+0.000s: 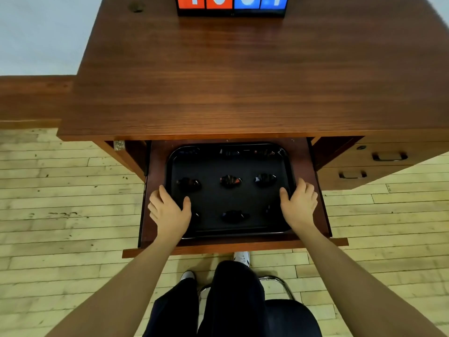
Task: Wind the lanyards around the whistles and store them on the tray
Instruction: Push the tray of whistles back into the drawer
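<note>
Head view: person is sitting at a wooden table (243, 76), looking down into an open drawer (313, 190) pulled out under the table edge.
Tray: black tray (230, 235) is lying flat inside the drawer, far end tucked under the tabletop, near end towards the person.
Whistles: dark wound bundles are sitting on the tray in rows, apart from each other; middle-row centre whistle (230, 181) and front-row centre whistle (233, 216) are clearest. Back row is in shadow, so the count is uncertain. No loose lanyard is trailing that I can see.
Left hand: left hand (168, 211) is gripping the tray's left rim, thumb over onto the tray floor, fingers curling round the outer edge. It is partly covering a front-left bundle.
Right hand: right hand (300, 204) is doing the same on the right rim, thumb inside, fingers wrapping outside.
Why this grip: I'd say holding both rims is keeping the tray level, so the bundles aren't sliding together or unwinding while it is being seated.
Stage: looks like the winding is finished and the tray is being stowed; can't tell whether it is resting on the drawer floor or lifted slightly.
Background: scoreboard (232, 6) with red and blue panels is standing at the table's far edge.
Risk: tilting would roll the bundles.
</note>
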A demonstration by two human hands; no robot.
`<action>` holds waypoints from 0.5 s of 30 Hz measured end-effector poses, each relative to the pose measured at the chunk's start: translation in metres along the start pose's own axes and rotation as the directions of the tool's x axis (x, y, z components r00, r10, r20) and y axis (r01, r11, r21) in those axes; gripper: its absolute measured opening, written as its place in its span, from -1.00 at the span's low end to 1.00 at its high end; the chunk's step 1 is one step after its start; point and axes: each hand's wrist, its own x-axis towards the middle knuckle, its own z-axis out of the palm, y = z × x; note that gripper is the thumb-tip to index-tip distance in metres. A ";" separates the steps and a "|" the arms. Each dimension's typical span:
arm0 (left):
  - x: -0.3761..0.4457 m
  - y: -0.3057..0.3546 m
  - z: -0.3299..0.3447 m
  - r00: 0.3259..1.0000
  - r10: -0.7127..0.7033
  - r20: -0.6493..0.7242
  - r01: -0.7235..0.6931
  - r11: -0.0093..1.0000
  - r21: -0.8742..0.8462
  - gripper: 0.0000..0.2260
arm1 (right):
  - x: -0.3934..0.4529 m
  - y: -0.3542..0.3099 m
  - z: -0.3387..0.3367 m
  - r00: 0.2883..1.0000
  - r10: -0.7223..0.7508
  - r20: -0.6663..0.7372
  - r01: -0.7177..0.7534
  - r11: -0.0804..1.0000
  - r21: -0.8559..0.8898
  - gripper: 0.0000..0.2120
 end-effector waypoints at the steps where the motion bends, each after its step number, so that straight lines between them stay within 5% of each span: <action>1: -0.006 0.000 -0.004 0.999 0.039 0.002 -0.039 0.999 0.012 -0.36 | -0.007 -0.001 -0.003 0.998 -0.056 -0.007 0.056 0.998 0.009 -0.50; 6: -0.044 -0.006 -0.011 0.909 0.382 0.164 -0.397 0.915 0.072 -0.54 | -0.049 -0.006 -0.005 0.889 -0.413 0.199 0.410 0.910 0.056 -0.60; 10: -0.070 -0.019 -0.002 0.750 0.513 0.418 -0.620 0.765 0.175 -0.54 | -0.077 -0.007 0.003 0.752 -0.471 0.461 0.526 0.851 0.011 -0.50; 15: -0.066 -0.020 0.005 0.760 0.499 0.418 -0.622 0.744 0.243 -0.70 | -0.088 -0.007 0.016 0.666 -0.565 0.488 0.713 0.675 -0.191 -0.69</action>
